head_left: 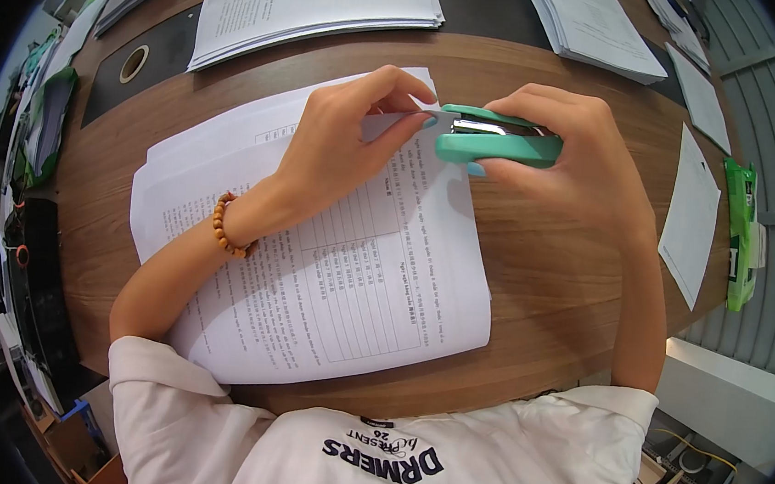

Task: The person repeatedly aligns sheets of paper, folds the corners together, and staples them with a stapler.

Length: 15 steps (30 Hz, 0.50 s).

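Printed paper sheets (357, 276) lie in front of me, covered in text with a ruled table. My left hand (361, 124) pinches their upper corner between thumb and fingers. In my right hand (580, 148) is a green stapler (502, 149), the fingers wrapped around its rear end. The stapler's jaw meets the paper corner right beside my left fingertips. Whether its jaw is pressed fully closed I cannot tell. A wooden bead bracelet (220, 225) circles my left wrist.
Stacks of printed paper (316, 5) and more sheets (595, 25) line the table's far side. A tape roll (134, 64) lies at the far left. At the right edge are a loose sheet (690, 218) and a green packet (738, 236).
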Motion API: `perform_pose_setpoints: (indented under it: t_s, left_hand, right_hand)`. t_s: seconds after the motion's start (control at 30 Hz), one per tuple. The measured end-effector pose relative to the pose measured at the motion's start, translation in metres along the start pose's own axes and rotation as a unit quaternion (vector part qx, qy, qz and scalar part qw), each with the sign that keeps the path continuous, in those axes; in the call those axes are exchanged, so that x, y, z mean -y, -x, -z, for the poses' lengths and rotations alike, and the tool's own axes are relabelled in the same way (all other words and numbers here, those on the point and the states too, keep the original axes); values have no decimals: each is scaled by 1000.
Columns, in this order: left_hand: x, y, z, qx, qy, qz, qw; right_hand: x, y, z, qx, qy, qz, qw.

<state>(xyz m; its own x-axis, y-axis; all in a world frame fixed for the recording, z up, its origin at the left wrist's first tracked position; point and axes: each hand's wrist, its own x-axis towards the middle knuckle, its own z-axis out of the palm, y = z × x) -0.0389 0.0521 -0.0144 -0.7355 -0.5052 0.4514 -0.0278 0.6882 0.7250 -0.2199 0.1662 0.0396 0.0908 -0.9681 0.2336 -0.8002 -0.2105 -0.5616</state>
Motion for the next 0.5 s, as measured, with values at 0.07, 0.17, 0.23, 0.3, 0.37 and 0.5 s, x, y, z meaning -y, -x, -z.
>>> perform_pose_setpoints:
  t_s: [0.07,0.17,0.23,0.3,0.37,0.5]
  left_hand:
    - [1,0,2,24,-10,24,999]
    - [6,1,-1,15,-18,-9,1000]
    - [7,0,-3,-19,-5,-31,999]
    - [7,0,-2,-11,-2,-32,999]
    - [6,0,-1,-4,2,-33,999]
    - [-3,-1,8,46,24,-48,998]
  right_hand:
    - [-1,-2,-1,2,-3,-1,1000]
    - [-3,-4,-1,4,-13,0,1000]
    - [-5,-5,-1,3,-15,17,1000]
    - [-4,-7,1,16,-14,7,1000]
    - [-5,-8,3,28,-12,-3,1000]
    - [-9,-9,1,24,-28,17,999]
